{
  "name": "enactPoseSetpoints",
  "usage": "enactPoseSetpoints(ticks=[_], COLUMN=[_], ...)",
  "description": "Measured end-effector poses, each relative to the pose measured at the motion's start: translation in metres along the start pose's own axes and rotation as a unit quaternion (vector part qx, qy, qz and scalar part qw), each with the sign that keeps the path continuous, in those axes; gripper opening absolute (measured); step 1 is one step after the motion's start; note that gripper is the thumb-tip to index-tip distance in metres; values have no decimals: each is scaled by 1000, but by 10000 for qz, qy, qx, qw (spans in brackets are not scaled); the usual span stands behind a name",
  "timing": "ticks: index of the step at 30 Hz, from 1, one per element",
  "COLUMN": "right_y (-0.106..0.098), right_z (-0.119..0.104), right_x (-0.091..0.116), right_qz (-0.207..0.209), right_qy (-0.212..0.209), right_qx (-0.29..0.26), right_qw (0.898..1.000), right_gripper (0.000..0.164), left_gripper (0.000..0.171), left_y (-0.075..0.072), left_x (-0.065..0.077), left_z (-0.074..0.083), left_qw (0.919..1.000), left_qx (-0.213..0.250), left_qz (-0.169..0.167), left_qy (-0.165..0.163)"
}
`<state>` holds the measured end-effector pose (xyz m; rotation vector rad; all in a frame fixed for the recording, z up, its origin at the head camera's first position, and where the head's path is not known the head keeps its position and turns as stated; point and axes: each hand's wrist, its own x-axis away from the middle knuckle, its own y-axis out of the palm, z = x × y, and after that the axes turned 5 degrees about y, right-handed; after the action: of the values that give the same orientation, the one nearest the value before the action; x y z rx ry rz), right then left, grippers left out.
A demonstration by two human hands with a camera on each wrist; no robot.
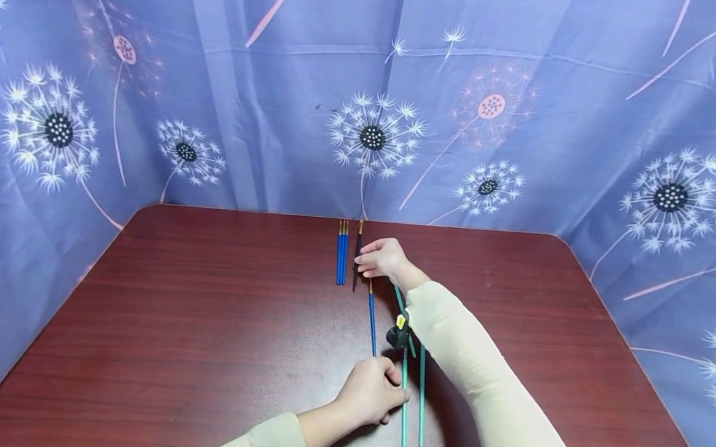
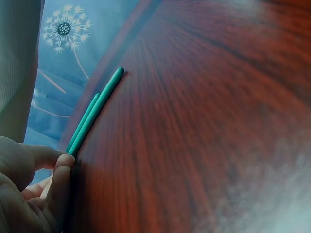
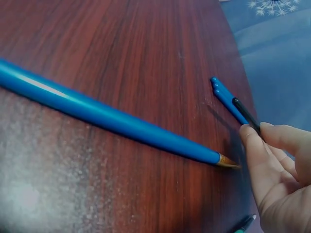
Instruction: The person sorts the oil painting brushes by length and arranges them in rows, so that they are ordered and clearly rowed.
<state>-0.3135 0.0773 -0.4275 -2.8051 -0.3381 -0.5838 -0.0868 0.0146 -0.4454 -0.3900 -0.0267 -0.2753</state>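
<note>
My right hand (image 1: 383, 257) pinches a slim black paintbrush (image 1: 359, 241) between thumb and fingertips at the back of the table, bristles pointing away. Just left of it lie three blue paintbrushes (image 1: 341, 257), side by side and parallel. In the right wrist view the black handle (image 3: 247, 114) slants close beside their blue ends (image 3: 223, 97). Nearer the front, my left hand (image 1: 371, 393) pinches a green paintbrush handle (image 1: 404, 438) by thumb and forefinger; its end (image 2: 109, 90) shows in the left wrist view. A single blue paintbrush (image 1: 372, 323) lies between the two hands.
Another green handle (image 1: 422, 404) lies right of the held one, and a further green stick (image 1: 398, 298) is partly hidden under the right forearm. A black wrist camera (image 1: 398, 333) hangs at the right sleeve. Dandelion-patterned curtain (image 1: 276, 140) encloses the brown table (image 1: 165, 342).
</note>
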Motion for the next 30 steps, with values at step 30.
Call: enactPoseSetpoints(ticks=[30], right_y=[7], right_z=[5], right_x=[-5], right_qz=[445], right_qy=[29], right_qx=[600], right_qw=[9972], right_gripper=[18], left_gripper=[20], left_y=[2], left_x=[0], left_z=[-1], left_qw=[9999], left_qx=[-78], left_qz=[76], left_qy=[22])
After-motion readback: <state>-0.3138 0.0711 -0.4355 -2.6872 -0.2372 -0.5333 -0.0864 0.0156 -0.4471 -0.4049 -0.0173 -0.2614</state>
